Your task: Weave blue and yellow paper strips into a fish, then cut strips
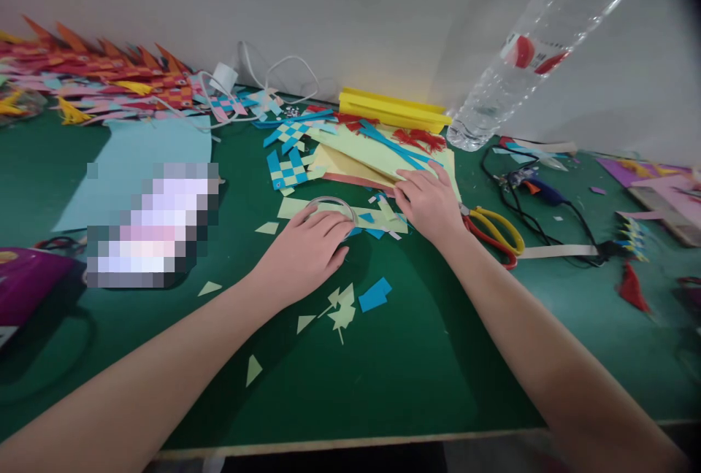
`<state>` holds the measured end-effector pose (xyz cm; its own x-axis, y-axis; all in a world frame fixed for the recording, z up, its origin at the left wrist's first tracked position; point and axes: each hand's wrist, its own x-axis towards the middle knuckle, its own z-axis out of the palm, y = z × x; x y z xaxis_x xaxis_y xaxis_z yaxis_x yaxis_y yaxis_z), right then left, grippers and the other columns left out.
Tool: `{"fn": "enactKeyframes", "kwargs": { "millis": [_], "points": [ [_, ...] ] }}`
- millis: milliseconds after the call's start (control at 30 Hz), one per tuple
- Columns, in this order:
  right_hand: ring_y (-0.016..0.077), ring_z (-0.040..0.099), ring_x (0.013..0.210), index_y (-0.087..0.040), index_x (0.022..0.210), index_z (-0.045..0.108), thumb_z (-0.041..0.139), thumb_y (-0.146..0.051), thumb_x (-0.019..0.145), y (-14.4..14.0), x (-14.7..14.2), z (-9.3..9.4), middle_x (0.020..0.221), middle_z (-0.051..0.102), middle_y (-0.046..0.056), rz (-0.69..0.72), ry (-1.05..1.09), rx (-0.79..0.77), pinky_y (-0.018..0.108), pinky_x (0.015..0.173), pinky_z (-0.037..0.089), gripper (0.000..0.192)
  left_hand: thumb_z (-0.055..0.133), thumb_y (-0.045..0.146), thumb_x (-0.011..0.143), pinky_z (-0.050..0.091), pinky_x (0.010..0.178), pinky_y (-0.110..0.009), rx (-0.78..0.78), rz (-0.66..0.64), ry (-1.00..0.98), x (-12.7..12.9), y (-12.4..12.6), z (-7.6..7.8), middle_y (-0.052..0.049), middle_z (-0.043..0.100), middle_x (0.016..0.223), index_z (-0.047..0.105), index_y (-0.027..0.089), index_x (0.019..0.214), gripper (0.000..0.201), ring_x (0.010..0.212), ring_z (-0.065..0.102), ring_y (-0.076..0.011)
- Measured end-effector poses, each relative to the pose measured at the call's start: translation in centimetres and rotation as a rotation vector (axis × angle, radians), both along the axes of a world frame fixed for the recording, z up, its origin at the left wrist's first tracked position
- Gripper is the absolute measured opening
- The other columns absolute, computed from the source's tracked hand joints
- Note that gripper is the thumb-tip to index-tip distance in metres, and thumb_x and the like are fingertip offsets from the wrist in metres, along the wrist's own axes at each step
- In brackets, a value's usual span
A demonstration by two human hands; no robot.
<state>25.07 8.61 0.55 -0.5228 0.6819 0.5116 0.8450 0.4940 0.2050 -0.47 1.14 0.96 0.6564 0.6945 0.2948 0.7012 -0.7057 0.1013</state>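
Green work table [427,356] with paper craft under way. Woven blue-and-white checker pieces [288,166] already finished and laid left of the paper stack; many more finished pieces, orange and red, heaped along the wall at far left [109,79]. Trimmed scraps [342,309] scattered near the table's front edge, pointing to cutting largely done; loose pale-green strips [350,214] not yet woven. Left hand [307,250] palm down, fingers loosely curled, resting on a clear tape ring [331,204] lying flat on the strips; grip not closed around it. Right hand [430,203] flat and spread, pressing on the stack of yellow-green sheets [361,152], holding nothing. Scissors [493,232] just right of that wrist, untouched. Plastic bottle [526,57] behind, by the wall.
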Motion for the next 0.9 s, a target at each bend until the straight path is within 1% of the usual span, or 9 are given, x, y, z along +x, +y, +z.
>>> {"fn": "enactKeyframes", "kwargs": {
  "millis": [167, 300, 367, 500, 600, 667, 767, 900],
  "points": [
    [0.0206, 0.068, 0.093, -0.019, 0.093, 0.069, 0.035, -0.025, 0.101, -0.1, 0.1, 0.3, 0.105, 0.076, 0.006, -0.059, 0.006, 0.001, 0.046, 0.111, 0.03, 0.036, 0.044, 0.025, 0.099, 0.033, 0.114, -0.049, 0.001, 0.002, 0.001, 0.0, 0.0, -0.2, -0.009, 0.062, 0.129, 0.056, 0.014, 0.127, 0.032, 0.122, 0.056, -0.0248],
    [0.0201, 0.068, 0.085, -0.02, 0.094, 0.068, 0.033, -0.024, 0.101, 0.1, 0.5, 0.4, 0.099, 0.076, 0.005, -0.072, -0.008, -0.023, 0.046, 0.11, 0.03, 0.035, 0.044, 0.025, 0.099, 0.033, 0.114, -0.048, 0.005, 0.002, 0.001, 0.1, 0.0, -0.3, -0.009, 0.062, 0.129, 0.056, 0.014, 0.127, 0.032, 0.122, 0.056, -0.0247],
    [0.0209, 0.068, 0.088, -0.02, 0.099, 0.067, 0.035, -0.023, 0.1, 0.3, 0.8, 0.3, 0.104, 0.075, 0.006, -0.051, 0.013, -0.026, 0.047, 0.11, 0.031, 0.032, 0.044, 0.025, 0.099, 0.033, 0.114, -0.048, 0.005, -0.001, 0.002, 0.1, 0.0, -0.3, -0.009, 0.062, 0.129, 0.056, 0.014, 0.127, 0.032, 0.122, 0.056, -0.0248],
    [0.0231, 0.066, 0.105, -0.018, 0.109, 0.063, 0.039, -0.017, 0.097, 0.7, 1.2, 0.0, 0.125, 0.069, 0.009, 0.025, 0.075, -0.035, 0.047, 0.11, 0.036, 0.027, 0.044, 0.025, 0.099, 0.034, 0.113, -0.048, -0.002, -0.001, 0.003, 0.0, 0.1, -0.2, -0.009, 0.062, 0.129, 0.056, 0.014, 0.127, 0.032, 0.122, 0.056, -0.0252],
    [0.0227, 0.062, 0.114, -0.02, 0.105, 0.065, 0.037, -0.014, 0.097, 0.6, 1.3, 0.0, 0.133, 0.064, 0.008, 0.091, 0.048, -0.069, 0.046, 0.109, 0.039, 0.029, 0.044, 0.025, 0.099, 0.035, 0.113, -0.048, -0.011, 0.002, 0.003, 0.0, 0.1, -0.1, -0.009, 0.062, 0.13, 0.056, 0.014, 0.127, 0.033, 0.122, 0.055, -0.0254],
    [0.0224, 0.061, 0.117, -0.02, 0.103, 0.067, 0.035, -0.014, 0.098, 0.6, 1.2, 0.0, 0.138, 0.061, 0.008, 0.122, 0.017, -0.069, 0.046, 0.11, 0.038, 0.033, 0.043, 0.025, 0.099, 0.036, 0.112, -0.048, -0.015, 0.004, -0.001, 0.1, 0.1, -0.1, -0.009, 0.062, 0.13, 0.056, 0.014, 0.127, 0.033, 0.122, 0.056, -0.0254],
    [0.023, 0.059, 0.119, -0.02, 0.105, 0.069, 0.033, -0.012, 0.098, 0.5, 1.0, 0.1, 0.141, 0.058, 0.008, 0.112, 0.003, -0.06, 0.047, 0.11, 0.038, 0.037, 0.044, 0.025, 0.099, 0.037, 0.111, -0.048, -0.014, 0.001, -0.003, 0.1, 0.0, 0.0, -0.01, 0.062, 0.129, 0.056, 0.013, 0.127, 0.033, 0.121, 0.056, -0.0259],
    [0.0283, 0.057, 0.122, -0.017, 0.105, 0.07, 0.041, -0.018, 0.096, 0.6, 0.5, 0.1, 0.141, 0.057, 0.012, 0.062, 0.02, -0.088, 0.051, 0.109, 0.038, 0.03, 0.044, 0.025, 0.099, 0.037, 0.11, -0.048, -0.01, -0.003, -0.002, 0.1, 0.0, -0.1, -0.01, 0.062, 0.129, 0.056, 0.013, 0.127, 0.033, 0.121, 0.056, -0.0261]
  ]
}}
